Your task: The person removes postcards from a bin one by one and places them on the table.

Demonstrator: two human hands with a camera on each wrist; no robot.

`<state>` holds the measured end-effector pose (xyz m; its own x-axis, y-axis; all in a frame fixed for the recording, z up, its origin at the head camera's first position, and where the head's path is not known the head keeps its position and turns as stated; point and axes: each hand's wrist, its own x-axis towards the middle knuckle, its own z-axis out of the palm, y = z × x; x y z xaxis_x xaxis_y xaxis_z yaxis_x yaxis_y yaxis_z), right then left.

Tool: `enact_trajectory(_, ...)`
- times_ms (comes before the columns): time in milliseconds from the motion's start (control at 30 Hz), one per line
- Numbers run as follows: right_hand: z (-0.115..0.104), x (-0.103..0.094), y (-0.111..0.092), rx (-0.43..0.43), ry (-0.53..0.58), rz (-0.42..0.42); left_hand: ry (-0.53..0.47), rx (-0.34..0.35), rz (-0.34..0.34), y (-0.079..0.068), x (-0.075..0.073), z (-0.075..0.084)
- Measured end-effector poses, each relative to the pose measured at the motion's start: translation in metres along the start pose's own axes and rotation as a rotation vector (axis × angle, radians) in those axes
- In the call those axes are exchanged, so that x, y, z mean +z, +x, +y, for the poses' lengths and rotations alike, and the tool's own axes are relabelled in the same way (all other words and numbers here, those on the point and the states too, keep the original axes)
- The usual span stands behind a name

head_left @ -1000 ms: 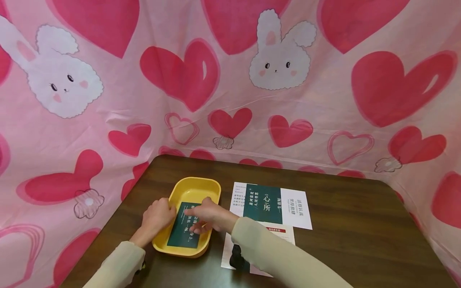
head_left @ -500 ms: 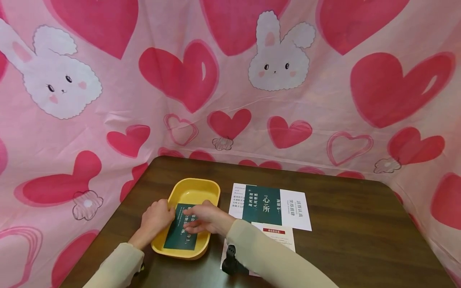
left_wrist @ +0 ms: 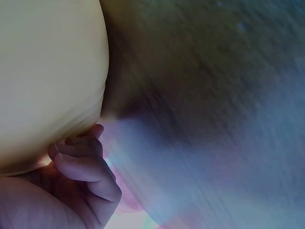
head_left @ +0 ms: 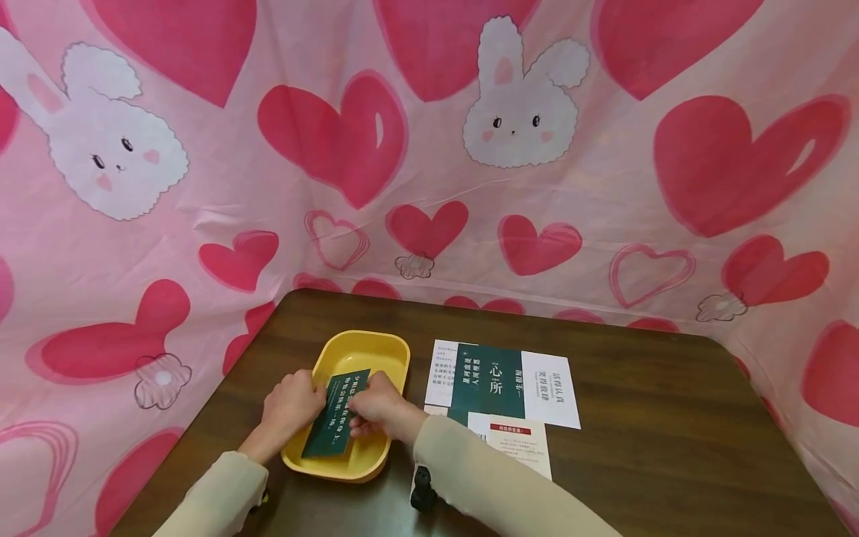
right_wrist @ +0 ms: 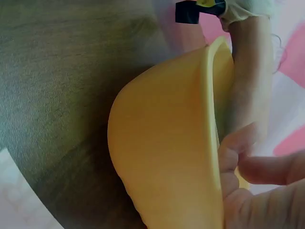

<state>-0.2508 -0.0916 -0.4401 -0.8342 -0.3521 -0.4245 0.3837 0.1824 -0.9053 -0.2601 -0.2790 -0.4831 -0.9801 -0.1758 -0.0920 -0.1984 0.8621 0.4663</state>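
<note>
A yellow plastic tray point(head_left: 359, 343) stands on the left part of the table, with a dark green card point(head_left: 329, 429) tilted inside it. White Chinese characters run across the card. My left hand point(head_left: 290, 406) grips the tray's left rim, and its curled fingers show under the wall in the left wrist view. Reaching in from the right, my right hand point(head_left: 384, 409) pinches the card's right edge between thumb and fingers. In the right wrist view the tray's outer wall point(right_wrist: 162, 138) hides the card, and the right hand point(right_wrist: 252, 186) is behind its rim.
Right of the tray, several printed cards lie overlapping: a green one point(head_left: 493, 380), a white one point(head_left: 552, 389) and one with a red label point(head_left: 520, 444). The dark wooden table point(head_left: 644, 432) extends right. A pink heart-patterned cloth point(head_left: 429, 171) hangs behind.
My right hand has gone from loosely spread fingers over the card to pinching its right edge. That edge has lifted and the card has turned slightly. The left hand stays on the rim.
</note>
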Motion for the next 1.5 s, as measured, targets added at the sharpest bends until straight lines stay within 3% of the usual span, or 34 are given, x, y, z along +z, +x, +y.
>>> enact_trajectory(100,0.000,0.000,-0.005,-0.060,-0.149,-0.014,0.005,0.002,0.001,0.001,0.000,0.000)
enact_trajectory(233,0.000,-0.001,-0.009,-0.107,-0.250,0.011,0.013,-0.001,-0.004,0.000,0.000,0.001)
enact_trajectory(733,-0.003,-0.009,-0.010,-0.238,-0.423,0.068,-0.011,-0.024,-0.024,0.002,0.000,-0.002)
enact_trajectory(1200,-0.013,-0.035,-0.021,-0.296,-0.481,0.117,-0.004,-0.033,-0.016,0.000,0.002,0.000)
enact_trajectory(1500,-0.009,-0.052,-0.036,-0.302,-0.455,0.134,-0.010,-0.034,-0.015,0.000,0.002,-0.001)
